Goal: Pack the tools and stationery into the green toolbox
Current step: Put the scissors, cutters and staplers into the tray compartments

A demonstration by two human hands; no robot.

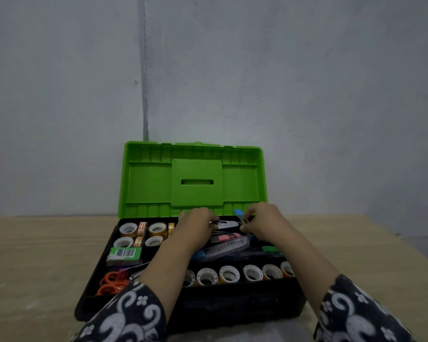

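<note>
The green toolbox [143,183] stands open on the table, lid upright, its black tray full. My left hand [198,222] and my right hand [262,218] both reach into the back middle compartment. Between them lies a silver metal tool [226,224]; my left fingers grip its left end and my right fingers touch its right end. A small blue item [238,213] pokes up by my right thumb. Below lie a pink cutter [226,237] and a clear box of staples [226,249]. Tape rolls [229,274] fill the front row and the back left compartment [156,229].
Orange scissors [110,283] and a green barcoded pack [125,254] sit in the tray's left side. The wooden table [35,255] extends left and right of the box. A grey wall stands close behind the lid.
</note>
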